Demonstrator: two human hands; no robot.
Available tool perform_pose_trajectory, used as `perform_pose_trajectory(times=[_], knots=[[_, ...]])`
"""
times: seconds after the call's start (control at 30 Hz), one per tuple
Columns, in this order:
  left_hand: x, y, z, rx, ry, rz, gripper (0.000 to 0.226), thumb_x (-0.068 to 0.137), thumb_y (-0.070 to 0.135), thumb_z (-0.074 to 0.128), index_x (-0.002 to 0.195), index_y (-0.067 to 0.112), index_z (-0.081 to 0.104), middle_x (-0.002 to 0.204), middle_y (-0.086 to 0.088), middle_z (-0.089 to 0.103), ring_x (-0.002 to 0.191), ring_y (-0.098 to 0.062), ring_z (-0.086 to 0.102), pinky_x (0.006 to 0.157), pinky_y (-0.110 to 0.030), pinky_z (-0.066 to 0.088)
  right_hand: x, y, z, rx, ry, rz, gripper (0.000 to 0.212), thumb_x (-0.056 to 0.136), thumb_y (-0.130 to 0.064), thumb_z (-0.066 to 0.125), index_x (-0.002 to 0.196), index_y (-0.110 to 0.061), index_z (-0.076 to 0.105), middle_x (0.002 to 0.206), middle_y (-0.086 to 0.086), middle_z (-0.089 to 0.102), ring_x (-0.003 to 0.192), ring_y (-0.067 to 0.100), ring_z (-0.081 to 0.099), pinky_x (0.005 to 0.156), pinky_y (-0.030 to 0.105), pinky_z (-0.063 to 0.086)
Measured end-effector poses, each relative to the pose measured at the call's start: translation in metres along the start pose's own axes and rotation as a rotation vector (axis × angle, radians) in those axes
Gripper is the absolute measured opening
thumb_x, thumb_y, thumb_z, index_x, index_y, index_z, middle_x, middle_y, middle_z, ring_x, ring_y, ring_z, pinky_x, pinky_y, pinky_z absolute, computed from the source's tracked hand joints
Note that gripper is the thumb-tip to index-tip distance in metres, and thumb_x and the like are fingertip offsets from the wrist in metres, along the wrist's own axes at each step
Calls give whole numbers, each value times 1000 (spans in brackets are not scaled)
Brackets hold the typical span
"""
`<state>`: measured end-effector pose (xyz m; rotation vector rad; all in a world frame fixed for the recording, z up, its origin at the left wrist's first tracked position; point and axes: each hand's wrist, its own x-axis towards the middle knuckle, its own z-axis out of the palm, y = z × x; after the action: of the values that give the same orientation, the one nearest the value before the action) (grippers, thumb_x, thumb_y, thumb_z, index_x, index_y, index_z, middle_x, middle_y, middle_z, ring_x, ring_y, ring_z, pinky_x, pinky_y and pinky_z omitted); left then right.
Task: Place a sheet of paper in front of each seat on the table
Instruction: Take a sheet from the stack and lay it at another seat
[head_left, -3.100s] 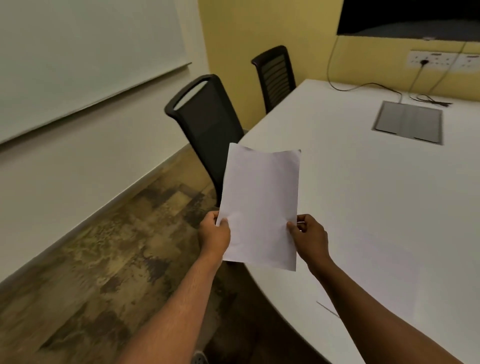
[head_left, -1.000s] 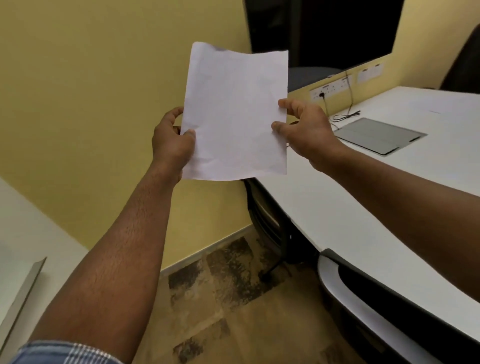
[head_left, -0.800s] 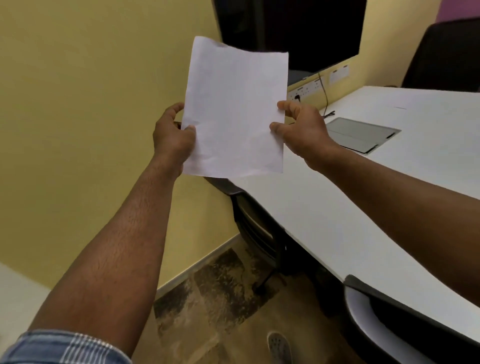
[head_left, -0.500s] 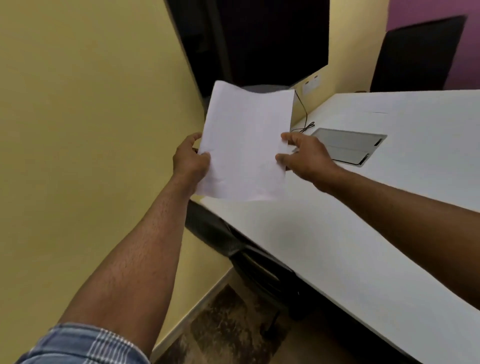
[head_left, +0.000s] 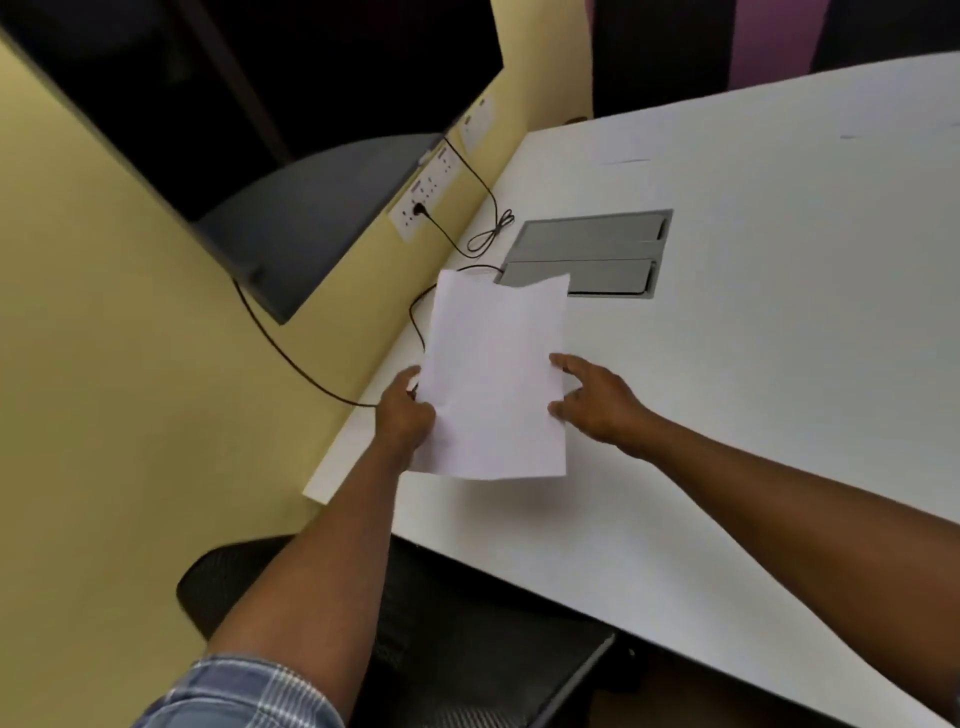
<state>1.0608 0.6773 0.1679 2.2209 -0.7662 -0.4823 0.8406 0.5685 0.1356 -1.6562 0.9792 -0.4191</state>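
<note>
Right now my left hand pinches the paper by its left edge just above the table, long side pointing away from me, while my right hand is open, fingers touching the right edge.

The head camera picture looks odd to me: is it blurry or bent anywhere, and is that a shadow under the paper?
Head view: a soft shadow on the table under the sheet of paper; the wall screen is dark; edges slightly blurred; table edge bowed.
</note>
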Motion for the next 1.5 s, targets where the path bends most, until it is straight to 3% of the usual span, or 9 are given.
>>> perform_pose_trajectory(times=[0.1, 0.2, 0.37, 0.53, 0.73, 0.83, 0.93, 1.23, 1.5], knots=[[37, -28, 27, 58, -86, -35, 66, 80, -5, 44, 141, 19, 46, 111, -17, 66, 86, -28, 62, 57, -21, 48, 18, 34, 21, 23, -3, 103, 69, 87, -18, 69, 147, -31, 36, 94, -1, 63, 86, 14, 59, 76, 19, 43], [70, -57, 53, 90, -174, -74, 64, 80, -4, 45, 141, 18, 46, 113, -19, 66, 98, -34, 63, 81, -34, 52, 36, 64, 41, 18, 20, 192, 70, 88, -17, 67, 148, -31, 33, 113, 4, 59, 102, 18, 58, 88, 21, 42], [113, -99, 91, 121, -274, -149, 62, 82, -2, 45, 141, 18, 46, 118, -17, 62, 106, -32, 60, 94, -35, 47, 64, 105, 74, -16, 41, 312, 69, 89, -15, 65, 148, -29, 33, 99, -1, 55, 82, 15, 54, 81, 22, 41], [131, -127, 117, 149, -318, -108, 64, 82, -4, 47, 143, 18, 43, 125, -20, 60, 113, -33, 58, 97, -32, 44, 85, 129, 91, -173, 64, 321, 71, 87, -15, 68, 149, -21, 33, 138, 8, 51, 98, 17, 57, 90, 21, 38], [131, -154, 138, 427, -330, 69, 58, 84, 17, 53, 141, 24, 46, 129, -13, 42, 120, -34, 45, 97, -43, 41, 82, 150, 106, -531, 58, 270, 71, 86, -36, 66, 146, -17, 33, 154, 11, 20, 134, 30, 33, 107, 40, 37], [129, -170, 144, 551, -274, 220, 50, 86, 41, 58, 134, 24, 53, 127, -10, 41, 115, -34, 42, 94, -47, 42, 80, 159, 116, -736, 22, 196, 71, 89, -47, 56, 148, -18, 28, 160, 8, 13, 135, 32, 26, 108, 42, 34], [129, -182, 148, 533, -232, 257, 53, 86, 48, 59, 133, 26, 53, 129, -9, 41, 114, -35, 41, 92, -48, 41, 75, 168, 123, -807, 39, 168, 70, 93, -50, 48, 150, -18, 24, 161, 3, 16, 135, 30, 26, 106, 42, 33], [124, -170, 143, 603, -281, 242, 57, 92, 49, 46, 144, 25, 38, 138, -11, 38, 121, -36, 40, 97, -49, 40, 68, 167, 122, -831, -9, 151, 75, 93, -66, 23, 154, -25, 8, 164, -2, 3, 141, 27, 19, 110, 43, 27], [97, -110, 108, 703, -260, 408, 68, 95, 60, 27, 151, 22, 25, 159, -11, 24, 143, -31, 26, 113, -46, 25, 43, 125, 94, -907, 61, 21, 77, 92, -69, 14, 154, -26, 2, 164, -2, -5, 151, 21, 0, 120, 41, 5]])
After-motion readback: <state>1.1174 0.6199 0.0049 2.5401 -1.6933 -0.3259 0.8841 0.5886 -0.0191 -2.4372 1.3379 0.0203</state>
